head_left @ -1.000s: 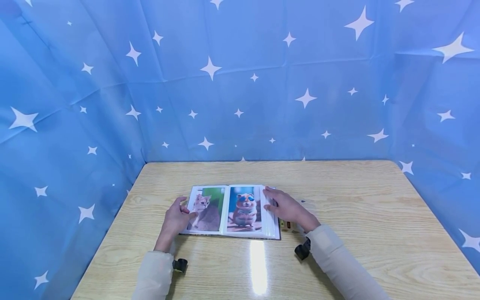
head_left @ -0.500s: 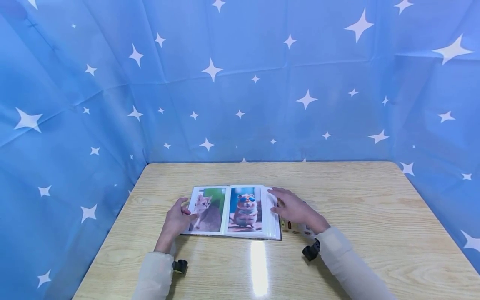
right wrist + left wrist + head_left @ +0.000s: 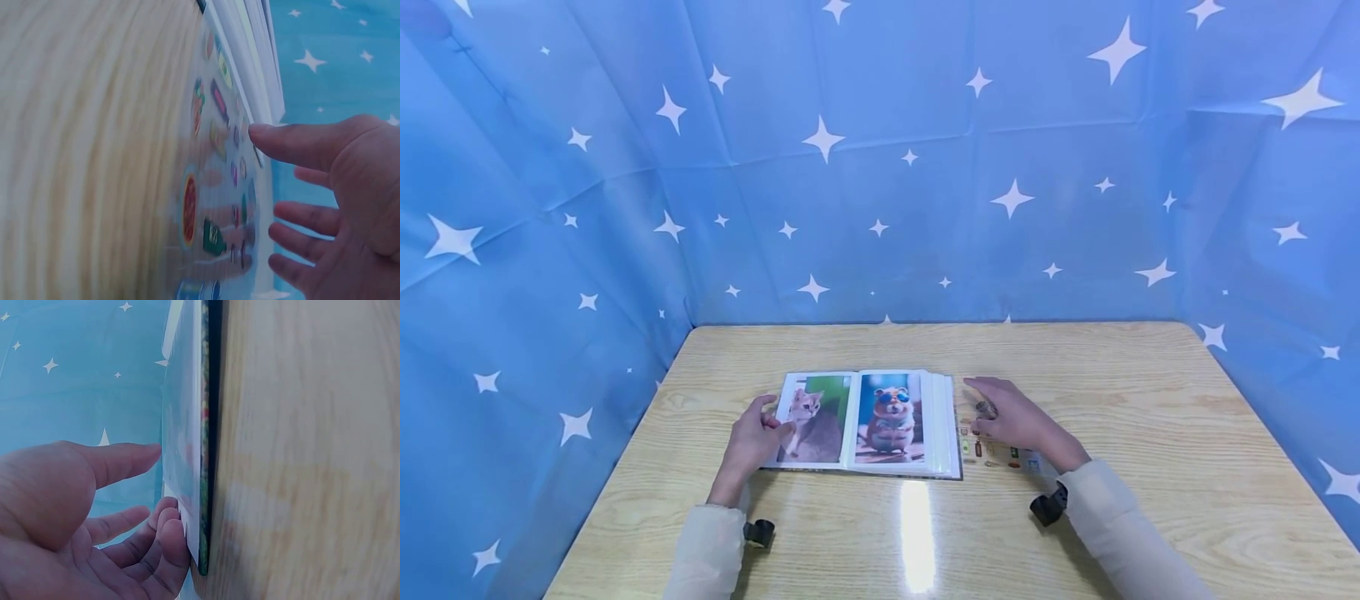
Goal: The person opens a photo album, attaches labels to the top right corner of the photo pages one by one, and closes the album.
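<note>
An open photo album (image 3: 943,433) lies on the table. Its left page carries a cat photo (image 3: 823,425), its right page a photo of a hamster in sunglasses (image 3: 891,421). My left hand (image 3: 756,433) holds the album's left edge, thumb over the page and the other fingers curled at the side. Past the album's right edge, my right hand (image 3: 1018,417) hovers with fingers spread and grips nothing. Under it lies a transparent sticker sheet (image 3: 992,457), partly covered by the hand. Small food-like stickers, including a green bottle (image 3: 214,237), show in the right wrist view.
The wooden table (image 3: 1112,375) extends on both sides of the album. A blue curtain (image 3: 925,200) with white stars hangs behind it and along both sides. A bright light reflection crosses the tabletop in front of the album.
My right hand has moved right, from the album's page edges to over the sticker sheet, uncovering more of it and the album's right edge. My left hand and the album have stayed put.
</note>
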`<state>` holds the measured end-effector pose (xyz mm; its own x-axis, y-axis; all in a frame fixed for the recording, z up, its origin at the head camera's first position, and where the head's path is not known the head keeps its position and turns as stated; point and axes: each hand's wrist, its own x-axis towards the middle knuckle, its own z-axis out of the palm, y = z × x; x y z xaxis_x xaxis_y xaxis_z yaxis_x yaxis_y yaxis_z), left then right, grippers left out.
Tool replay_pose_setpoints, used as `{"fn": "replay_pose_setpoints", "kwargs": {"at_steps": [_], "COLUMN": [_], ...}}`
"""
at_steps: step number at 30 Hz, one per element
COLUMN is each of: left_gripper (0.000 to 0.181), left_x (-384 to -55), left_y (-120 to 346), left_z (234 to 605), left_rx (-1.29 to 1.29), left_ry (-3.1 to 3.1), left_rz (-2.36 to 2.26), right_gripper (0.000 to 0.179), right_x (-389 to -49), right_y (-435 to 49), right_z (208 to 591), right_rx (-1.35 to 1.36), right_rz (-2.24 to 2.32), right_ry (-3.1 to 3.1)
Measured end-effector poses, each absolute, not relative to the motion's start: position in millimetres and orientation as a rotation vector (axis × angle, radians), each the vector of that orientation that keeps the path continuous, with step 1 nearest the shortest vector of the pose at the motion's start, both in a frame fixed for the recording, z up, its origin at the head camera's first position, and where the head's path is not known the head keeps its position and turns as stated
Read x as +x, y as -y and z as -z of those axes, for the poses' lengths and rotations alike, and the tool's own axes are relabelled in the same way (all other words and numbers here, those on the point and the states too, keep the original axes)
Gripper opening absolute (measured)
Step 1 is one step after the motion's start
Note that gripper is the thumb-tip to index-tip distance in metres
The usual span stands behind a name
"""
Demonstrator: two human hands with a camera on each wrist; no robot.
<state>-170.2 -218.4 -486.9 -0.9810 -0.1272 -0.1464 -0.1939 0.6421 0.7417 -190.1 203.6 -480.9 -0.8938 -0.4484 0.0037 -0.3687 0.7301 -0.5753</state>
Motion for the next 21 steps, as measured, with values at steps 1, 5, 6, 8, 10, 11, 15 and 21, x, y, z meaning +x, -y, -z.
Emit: {"fn": "replay_pose_setpoints", "kwargs": {"at_steps": [1,5,6,8,10,11,15,21], "left_gripper": [0.063,0.062,0.062,0.062,0.061,0.061,0.059,0.056], "left_x": [-170,-171,-171,-171,-170,-170,-170,-170], "left_y": [218,218,218,218,219,219,218,217], "left_z": [487,488,488,488,489,489,489,487], "left_rx": [-0.270,-0.268,-0.267,-0.261,-0.250,-0.246,-0.236,-0.244], "left_ry": [-2.774,-2.776,-2.776,-2.774,-2.776,-2.778,-2.795,-2.814], "left_rz": [-1.269,-1.272,-1.275,-1.288,-1.297,-1.303,-1.306,-1.306], "right_gripper": [0.067,0.068,0.068,0.068,0.069,0.070,0.072,0.073], "right_x": [-190,-188,-188,-187,-186,-186,-185,-184], "right_y": [-205,-209,-210,-212,-213,-214,-217,-220], "right_z": [481,483,483,483,484,484,487,488], "right_rx": [-0.656,-0.632,-0.623,-0.603,-0.575,-0.569,-0.554,-0.561], "right_rz": [0.870,0.864,0.867,0.874,0.871,0.863,0.811,0.772], "right_ry": [-2.804,-2.803,-2.799,-2.793,-2.800,-2.810,-2.871,-2.914]}}
